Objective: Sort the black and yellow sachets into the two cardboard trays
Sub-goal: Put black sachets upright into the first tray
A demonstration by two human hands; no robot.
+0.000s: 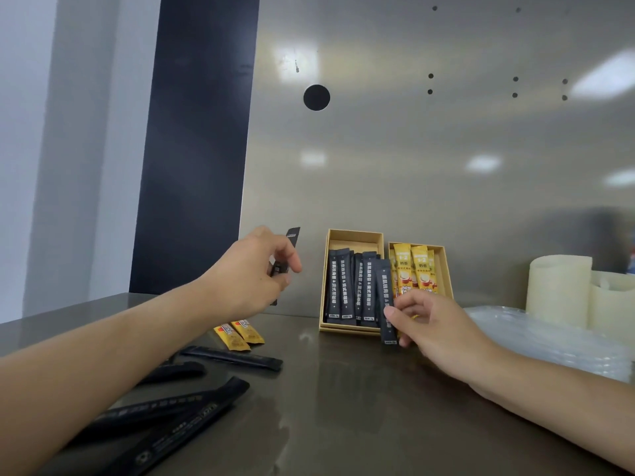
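While both hands hold black sachets, two cardboard trays stand at the back of the desk (343, 389).

Left hand (247, 273) has its fingers (292, 259) clamped on a black sachet (292, 234) left of the left tray (354, 237), long axis near upright, top end tilted slightly right. Right hand (436, 321) has its fingers (398, 316) pinched on a second black sachet (385, 297) at the left tray's right front corner, long axis upright, lower end toward the camera. Left tray holds black sachets (347, 286) lying lengthwise; the right tray (443, 266), just beside it, holds yellow sachets (412, 269). Left and in front of the left tray, two loose yellow sachets (240, 334) and several loose black sachets (233, 357) lie on the desk.
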